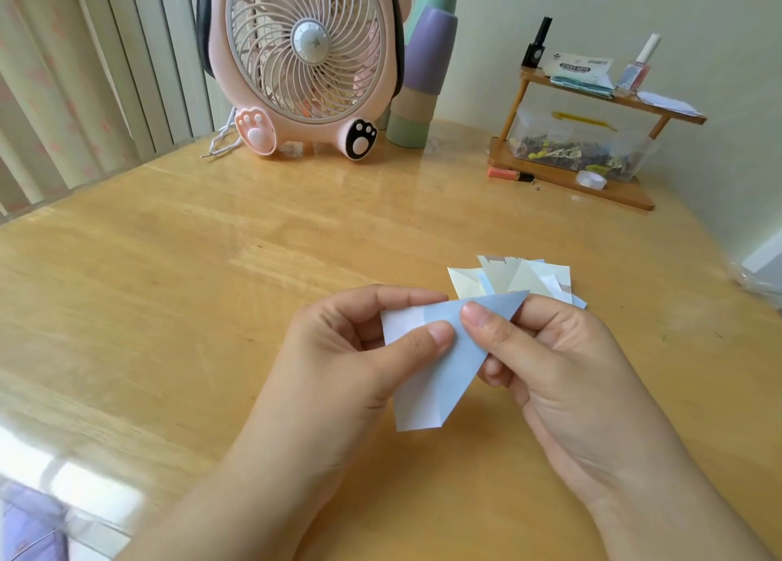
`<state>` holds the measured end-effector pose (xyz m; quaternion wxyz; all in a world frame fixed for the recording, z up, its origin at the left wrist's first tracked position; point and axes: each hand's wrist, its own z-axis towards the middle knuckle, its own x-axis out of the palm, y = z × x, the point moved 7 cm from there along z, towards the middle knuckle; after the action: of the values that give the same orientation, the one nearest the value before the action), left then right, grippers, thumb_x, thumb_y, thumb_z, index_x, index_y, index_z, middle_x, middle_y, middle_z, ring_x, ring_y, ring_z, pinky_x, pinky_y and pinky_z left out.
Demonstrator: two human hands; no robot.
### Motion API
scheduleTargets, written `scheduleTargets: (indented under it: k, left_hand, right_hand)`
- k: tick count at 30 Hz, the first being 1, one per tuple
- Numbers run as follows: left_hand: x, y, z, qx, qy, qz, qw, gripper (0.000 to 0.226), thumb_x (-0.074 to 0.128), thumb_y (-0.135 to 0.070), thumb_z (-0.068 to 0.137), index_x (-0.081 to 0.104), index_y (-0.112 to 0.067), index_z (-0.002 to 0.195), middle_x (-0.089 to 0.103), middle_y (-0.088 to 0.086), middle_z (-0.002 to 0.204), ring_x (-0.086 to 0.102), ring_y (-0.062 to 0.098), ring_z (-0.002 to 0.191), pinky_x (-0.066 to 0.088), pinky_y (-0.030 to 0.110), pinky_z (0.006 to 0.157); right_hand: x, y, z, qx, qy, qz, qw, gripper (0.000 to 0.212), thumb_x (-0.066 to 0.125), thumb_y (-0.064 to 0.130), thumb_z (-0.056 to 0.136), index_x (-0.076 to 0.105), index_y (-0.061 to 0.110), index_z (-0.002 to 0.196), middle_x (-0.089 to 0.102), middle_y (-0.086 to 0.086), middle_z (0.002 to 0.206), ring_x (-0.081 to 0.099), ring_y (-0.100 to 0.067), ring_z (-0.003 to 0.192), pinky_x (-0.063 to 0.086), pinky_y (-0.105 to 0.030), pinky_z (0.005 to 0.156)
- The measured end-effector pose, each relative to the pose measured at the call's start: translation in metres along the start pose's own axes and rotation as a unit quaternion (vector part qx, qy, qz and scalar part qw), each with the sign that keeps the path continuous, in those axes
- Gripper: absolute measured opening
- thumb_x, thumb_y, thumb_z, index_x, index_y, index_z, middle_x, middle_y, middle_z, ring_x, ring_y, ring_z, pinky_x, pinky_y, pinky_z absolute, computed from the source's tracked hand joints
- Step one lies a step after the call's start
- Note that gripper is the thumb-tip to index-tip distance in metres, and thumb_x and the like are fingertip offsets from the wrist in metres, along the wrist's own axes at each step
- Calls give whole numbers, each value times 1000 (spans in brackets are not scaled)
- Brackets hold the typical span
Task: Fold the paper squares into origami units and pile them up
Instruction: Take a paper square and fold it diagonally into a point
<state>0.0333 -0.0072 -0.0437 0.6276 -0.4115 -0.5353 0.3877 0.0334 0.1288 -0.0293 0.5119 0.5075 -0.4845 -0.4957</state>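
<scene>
Blue paper square pinched mid-fold between left hand and right hand, above the counter — finished pile just behind. Risk of a skewed crease — should either thumb slip.

Legible text: "STICKY NOTE" | location: white packet on top tier of wooden shelf | smaller print on same packet: too small to read | other markings: none legible

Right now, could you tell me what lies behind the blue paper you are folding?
A pile of folded units, cream and pale blue, lies on the table behind the blue paper. Its near edge is covered.
</scene>
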Motion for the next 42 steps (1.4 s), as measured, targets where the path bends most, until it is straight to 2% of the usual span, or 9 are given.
scheduleTargets:
  k: [8, 14, 18, 21, 27, 32, 35, 39, 42]
  left_hand:
    - [-1, -1, 0, 22, -11, 31, 999, 18, 74, -19, 61, 76, -26, 77, 74, 4, 77, 70, 14, 70, 51, 19, 60]
    - [0, 1, 1, 11, 10, 40, 999, 12, 72, -21, 64, 74, -20, 76, 74, 5, 77, 68, 13, 70, 51, 18, 60]
    - [-3, 3, 2, 0, 1, 74, 997, 13, 71, -26, 65, 73, -16, 74, 73, 4, 73, 66, 11, 66, 48, 16, 58]
    - [-5, 10, 3, -29, -5, 75, 997, 15, 71, -28, 64, 72, -15, 72, 71, 7, 72, 63, 15, 65, 47, 24, 61]
    - [-15, 12, 3, -58, -37, 26, 997, 11, 81, -16, 62, 70, -15, 66, 68, 11, 69, 60, 19, 60, 48, 26, 58]
    - [-17, 15, 1, -82, -67, -15, 994, 10, 71, -23, 58, 69, -14, 62, 68, 11, 67, 61, 19, 57, 50, 24, 51]
    - [-19, 17, 1, -88, -85, -20, 992, 8, 71, -22, 57, 70, -15, 60, 68, 9, 65, 61, 16, 55, 50, 23, 50]
    - [-22, 18, 2, -89, -102, -10, 991, 8, 72, -20, 61, 68, -13, 62, 67, 8, 66, 61, 17, 56, 49, 23, 51]
    - [-25, 17, 4, -86, -114, -1, 990, 8, 73, -20, 63, 68, -14, 62, 67, 8, 66, 59, 19, 59, 48, 28, 59]
  right_hand:
    - [1, 0, -1, -2, -8, -7, 1000, 11, 80, 29, 66, 74, 19, 66, 52, 6, 50, 42, -5, 48, 39, -14, 49]
    - [1, 5, -2, -21, -7, -29, 999, 16, 68, 33, 60, 72, 18, 61, 58, 7, 51, 46, -3, 47, 39, -12, 50]
    - [2, 8, -2, -36, 15, -60, 997, 13, 68, 27, 68, 71, 15, 66, 60, 10, 52, 50, 0, 46, 39, -9, 51]
    - [4, 8, -2, -43, 30, -74, 996, 9, 68, 23, 73, 71, 16, 68, 61, 11, 53, 54, 0, 48, 39, -9, 52]
    - [14, -10, -4, 20, 108, -141, 984, 18, 72, 18, 78, 67, 15, 61, 62, 9, 56, 53, -2, 53, 40, -12, 55]
    - [14, -15, -3, 34, 108, -180, 977, 37, 78, 48, 68, 62, 16, 58, 60, 2, 57, 49, -14, 57, 38, -21, 58]
    - [17, -18, -3, 34, 121, -214, 969, 49, 71, 58, 71, 63, 9, 71, 67, -16, 75, 50, -26, 62, 39, -33, 63]
    - [17, -17, -4, 35, 113, -229, 966, 32, 58, 53, 74, 60, 23, 60, 52, 8, 52, 36, -8, 46, 30, -18, 47]
    - [19, -14, -5, 27, 133, -236, 962, 29, 61, 39, 82, 58, 28, 55, 59, 11, 54, 42, -2, 47, 34, -14, 48]
